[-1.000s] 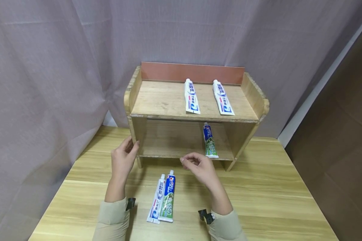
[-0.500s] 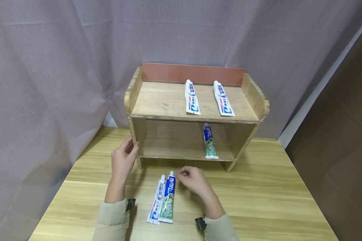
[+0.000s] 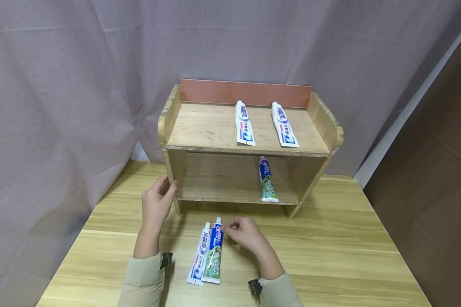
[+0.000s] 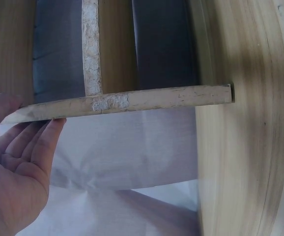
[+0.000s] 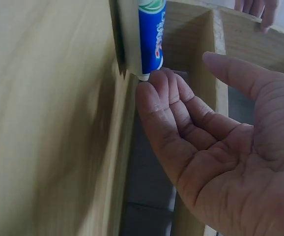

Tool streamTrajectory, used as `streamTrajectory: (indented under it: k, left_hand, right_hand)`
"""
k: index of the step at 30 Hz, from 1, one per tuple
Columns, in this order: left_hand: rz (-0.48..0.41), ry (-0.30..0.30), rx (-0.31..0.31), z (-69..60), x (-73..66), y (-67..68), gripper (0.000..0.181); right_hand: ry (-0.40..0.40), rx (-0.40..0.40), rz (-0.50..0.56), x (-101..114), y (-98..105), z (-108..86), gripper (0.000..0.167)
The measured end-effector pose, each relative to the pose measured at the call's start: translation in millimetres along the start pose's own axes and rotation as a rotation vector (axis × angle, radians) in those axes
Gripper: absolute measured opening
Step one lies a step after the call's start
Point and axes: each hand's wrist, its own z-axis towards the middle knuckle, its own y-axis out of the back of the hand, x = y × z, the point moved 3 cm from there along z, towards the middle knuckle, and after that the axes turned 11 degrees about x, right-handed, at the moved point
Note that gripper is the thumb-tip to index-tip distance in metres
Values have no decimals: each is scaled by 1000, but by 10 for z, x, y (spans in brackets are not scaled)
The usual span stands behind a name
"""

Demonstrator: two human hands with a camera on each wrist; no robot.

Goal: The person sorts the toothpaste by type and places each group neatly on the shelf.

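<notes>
In the head view my left hand [image 3: 156,202] holds the left side panel of a small wooden shelf unit [image 3: 249,150]. The left wrist view shows my thumb and fingers on either side of that panel's edge [image 4: 147,100]. On the table lies a blue and green Crest toothpaste tube [image 3: 214,253], cap towards the shelf, partly over a white toothpaste tube [image 3: 199,260]. Just right of the Crest tube's cap end is my right hand [image 3: 246,232]. Its thumb stands apart from bent fingers in the right wrist view, the fingertips close to the blue tube [image 5: 152,34]; whether they touch is unclear.
Two white toothpaste tubes, a left one [image 3: 244,123] and a right one [image 3: 284,125], lie on the top shelf. One more blue and green tube [image 3: 268,181] lies on the lower shelf, towards its right. Grey cloth [image 3: 80,76] hangs behind the wooden table [image 3: 349,247].
My right hand has come down and left from in front of the lower shelf to beside the Crest toothpaste tube. My left hand and the tubes have stayed in place.
</notes>
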Motion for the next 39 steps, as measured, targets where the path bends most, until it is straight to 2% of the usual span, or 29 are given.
streamTrajectory:
  k: [10, 18, 23, 30, 39]
  left_hand:
    - [-4, -7, -5, -3, -4, 2, 27]
    - [-6, -6, -9, 4, -6, 4, 27]
    - [1, -10, -12, 2, 3, 5, 27]
    - [0, -11, -11, 1, 4, 2, 27]
    - [22, 0, -9, -3, -12, 9, 27]
  right_hand:
    - [-83, 68, -10, -66, -135, -12, 29]
    - [-87, 99, -43, -57, -217, -1, 36]
    - [-99, 85, -60, -43, -247, -5, 41]
    - [-132, 25, -122, -15, -310, 9, 54]
    - [-173, -12, -151, 19, -355, 10, 55]
